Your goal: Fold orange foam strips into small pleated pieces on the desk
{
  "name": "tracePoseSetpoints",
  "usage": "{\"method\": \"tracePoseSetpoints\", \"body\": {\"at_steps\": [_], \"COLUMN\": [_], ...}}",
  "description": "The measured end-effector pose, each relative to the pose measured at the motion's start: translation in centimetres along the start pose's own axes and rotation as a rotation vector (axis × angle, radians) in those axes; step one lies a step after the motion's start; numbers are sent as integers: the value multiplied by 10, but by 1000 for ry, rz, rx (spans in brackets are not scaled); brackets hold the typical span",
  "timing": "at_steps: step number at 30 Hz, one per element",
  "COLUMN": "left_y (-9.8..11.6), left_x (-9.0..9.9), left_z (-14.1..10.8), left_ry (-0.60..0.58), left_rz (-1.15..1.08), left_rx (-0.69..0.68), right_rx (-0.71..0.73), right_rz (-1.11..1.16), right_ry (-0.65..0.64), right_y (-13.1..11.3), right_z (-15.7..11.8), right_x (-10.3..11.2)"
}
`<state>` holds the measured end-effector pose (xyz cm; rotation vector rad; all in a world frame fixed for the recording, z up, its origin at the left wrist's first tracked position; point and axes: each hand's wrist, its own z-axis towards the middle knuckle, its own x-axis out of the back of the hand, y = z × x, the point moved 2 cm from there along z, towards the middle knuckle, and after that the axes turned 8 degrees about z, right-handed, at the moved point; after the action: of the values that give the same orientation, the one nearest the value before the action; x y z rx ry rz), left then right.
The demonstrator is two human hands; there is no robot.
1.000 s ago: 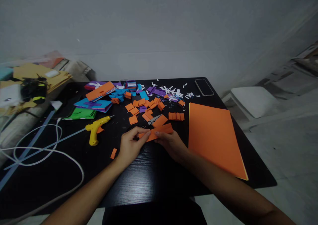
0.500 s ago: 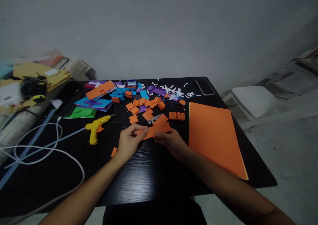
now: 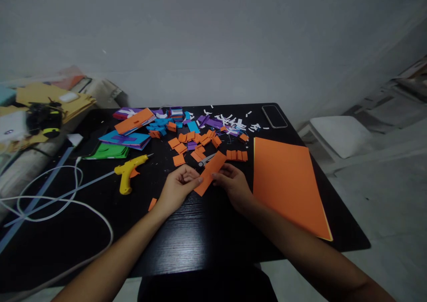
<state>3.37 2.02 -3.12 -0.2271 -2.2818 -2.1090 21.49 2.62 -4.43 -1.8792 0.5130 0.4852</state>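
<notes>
An orange paper strip (image 3: 210, 174) is held up at a slant above the near middle of the black table. My left hand (image 3: 180, 185) pinches its left edge, thumb on top. On its right side my right hand (image 3: 234, 185) grips it between thumb and curled fingers. Just behind the strip lie the scissors (image 3: 206, 160), their lower part partly covered. Small folded orange pieces (image 3: 180, 148) are scattered beyond the hands, and a row of orange folded pieces (image 3: 236, 155) sits right of the scissors.
Large orange sheets (image 3: 287, 182) lie at the right, a phone (image 3: 274, 116) behind them. A yellow glue gun (image 3: 126, 175) and white cable (image 3: 96, 211) are at the left. Farther back are white scraps (image 3: 230, 122), blue pieces (image 3: 160, 125) and a green paper stack (image 3: 108, 151).
The orange strip has turned from lying nearly crosswise to a steeper slant, its near end now pointing toward me. Both hands have shifted slightly around it.
</notes>
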Motion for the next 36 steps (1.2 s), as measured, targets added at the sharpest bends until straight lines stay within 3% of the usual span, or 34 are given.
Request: {"method": "tracePoseSetpoints", "body": {"at_steps": [5,9,12,15,19,24,28,36], "left_y": [4,12,16,15,13,13,15,11], "left_x": [-2,1,5,7,4,3,5,2], "left_z": [-3,-4,-5,-7,-10,-10,-10,-12], "left_ry": [-87,-17,38,61,1,4,-21,23], "left_rz": [50,244,352,321,222,256,226,212], "left_rx": [-26,-163,-257,-226,-200,-304,-347,-212], "right_rx": [108,165,236,243,127,192,230,369], "right_rz": [-215,-307,-378,-458,-328,-301,-346,-532], "right_ry": [-82,-204,-218,-207,-282,-233,-272,-208], "right_y": [-7,-11,-14,-14,-12,-16,-18,-14], "right_z": [-1,-6,-9,-11,-11,-12,-14,-17], "right_x": [1,-4,-5,-5,-6,-7,-7,-5]}}
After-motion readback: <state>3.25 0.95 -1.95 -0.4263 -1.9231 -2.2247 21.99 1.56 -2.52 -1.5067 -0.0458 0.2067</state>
